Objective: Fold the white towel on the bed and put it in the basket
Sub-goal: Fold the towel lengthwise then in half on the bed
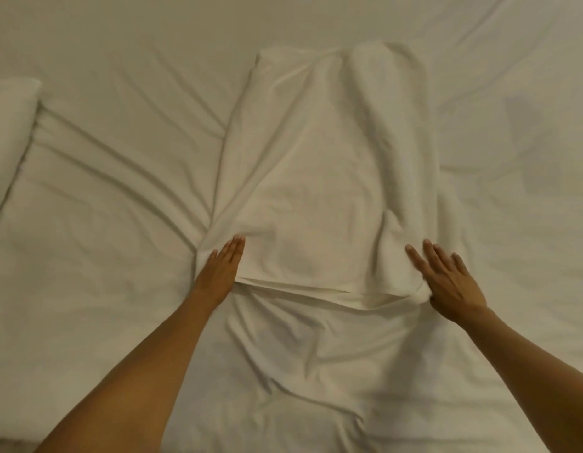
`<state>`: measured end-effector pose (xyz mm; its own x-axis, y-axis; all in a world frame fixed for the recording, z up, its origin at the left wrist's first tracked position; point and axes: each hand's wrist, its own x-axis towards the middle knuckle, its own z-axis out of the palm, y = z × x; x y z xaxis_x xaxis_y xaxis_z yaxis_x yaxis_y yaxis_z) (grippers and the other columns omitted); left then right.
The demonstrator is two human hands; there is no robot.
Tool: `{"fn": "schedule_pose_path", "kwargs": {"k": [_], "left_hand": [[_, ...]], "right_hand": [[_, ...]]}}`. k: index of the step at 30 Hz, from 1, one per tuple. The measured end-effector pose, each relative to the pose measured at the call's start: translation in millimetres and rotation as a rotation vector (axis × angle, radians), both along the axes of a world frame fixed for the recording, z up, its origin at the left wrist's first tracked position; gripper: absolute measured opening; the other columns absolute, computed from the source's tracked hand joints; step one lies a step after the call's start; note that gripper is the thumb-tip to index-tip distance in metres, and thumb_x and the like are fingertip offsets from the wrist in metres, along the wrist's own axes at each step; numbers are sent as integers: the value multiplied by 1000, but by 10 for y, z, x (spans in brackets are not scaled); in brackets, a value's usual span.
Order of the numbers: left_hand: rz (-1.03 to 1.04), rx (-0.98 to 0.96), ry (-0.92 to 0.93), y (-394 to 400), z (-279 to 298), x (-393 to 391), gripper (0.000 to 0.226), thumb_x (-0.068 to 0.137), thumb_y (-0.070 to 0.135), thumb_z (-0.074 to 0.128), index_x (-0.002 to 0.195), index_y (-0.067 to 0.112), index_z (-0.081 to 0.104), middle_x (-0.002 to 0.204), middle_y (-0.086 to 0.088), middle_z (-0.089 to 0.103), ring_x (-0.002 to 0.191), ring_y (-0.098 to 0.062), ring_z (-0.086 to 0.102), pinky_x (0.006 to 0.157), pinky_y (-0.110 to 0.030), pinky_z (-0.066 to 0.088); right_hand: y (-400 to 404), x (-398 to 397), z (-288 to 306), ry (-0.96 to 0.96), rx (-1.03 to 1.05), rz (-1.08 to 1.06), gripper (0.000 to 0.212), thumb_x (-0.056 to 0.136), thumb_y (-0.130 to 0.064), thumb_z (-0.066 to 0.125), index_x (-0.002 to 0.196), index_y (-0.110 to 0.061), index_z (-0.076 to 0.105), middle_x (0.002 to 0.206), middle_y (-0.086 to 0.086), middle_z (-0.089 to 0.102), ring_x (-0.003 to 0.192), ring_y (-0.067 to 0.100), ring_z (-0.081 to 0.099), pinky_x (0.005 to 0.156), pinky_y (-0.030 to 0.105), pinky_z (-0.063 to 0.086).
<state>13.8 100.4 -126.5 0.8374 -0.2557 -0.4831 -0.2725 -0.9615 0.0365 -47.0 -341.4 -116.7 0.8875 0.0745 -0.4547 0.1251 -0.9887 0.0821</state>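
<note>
1. The towel sits in the middle of the frame, lying on the bed. It's a long strip running from the top center down to just below mid-frame, wider at the near end.
2. It looks folded over already: along the near edge you can see at least two layers stacked, with a lower layer peeking out a bit toward the right.
3. Far end of the towel is bunched, with a raised ridge near the top center and long creases running down its length. Not flat at all.
4. Left hand is at the towel's near left corner, fingers straight and together, pointing up the frame. The palm lies flat against the cloth edge. I can't tell if the thumb is tucked under the fabric, so no clear grip visible.
5. Right hand is at the near right corner, fingers spread and flat on top of the towel, pointing up and slightly left. The thumb side presses into a little bulge of cloth at the corner. Looks like pressing, not pinching, but the thumb is mostly hidden.
6. Both forearms come in from the bottom corners of the frame, bare.
7. The bed sheet is wrinkled all over, with folds fanning out from the towel's near left corner and more rumples below the hands.
8. A pillow pokes in at the left edge.
</note>
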Motion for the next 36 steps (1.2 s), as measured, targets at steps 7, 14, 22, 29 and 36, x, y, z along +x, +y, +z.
{"fn": "schedule_pose_path", "kwargs": {"k": [7,14,22,29,36], "left_hand": [[27,-131,-2,41,155,-248,85,81,-21,32,150,10,-7,161,-7,-8,150,-18,-1,121,-31,4],[65,-118,111,98,372,-676,80,86,-19,30,151,14,-3,161,-5,-4,150,-18,4,120,-32,9],[149,-136,203,239,401,-1565,88,80,-26,30,152,18,2,161,-4,-3,150,-18,4,119,-32,10],[212,-144,261,233,212,-2078,89,81,-27,27,152,19,1,161,-2,-2,149,-16,4,120,-31,9],[205,-68,298,203,204,-2251,84,85,-24,26,152,19,0,161,-3,-4,150,-17,3,120,-30,10]], "right_hand": [[17,-143,277,20,35,-104,93,85,-8,54,150,-28,-10,161,3,-5,148,25,2,119,45,10],[25,-556,454,-29,20,-189,75,86,-3,48,150,-30,18,159,2,17,146,23,19,116,43,20],[-130,-1457,521,-30,-79,-145,76,61,4,68,132,-19,54,106,8,63,96,31,59,72,42,43],[-85,-1977,315,65,-86,-197,77,69,4,62,139,-22,45,123,8,57,112,29,53,88,47,40],[-55,-2176,190,92,-92,-205,81,72,3,59,145,-23,35,136,10,45,121,29,45,95,47,41]]}}
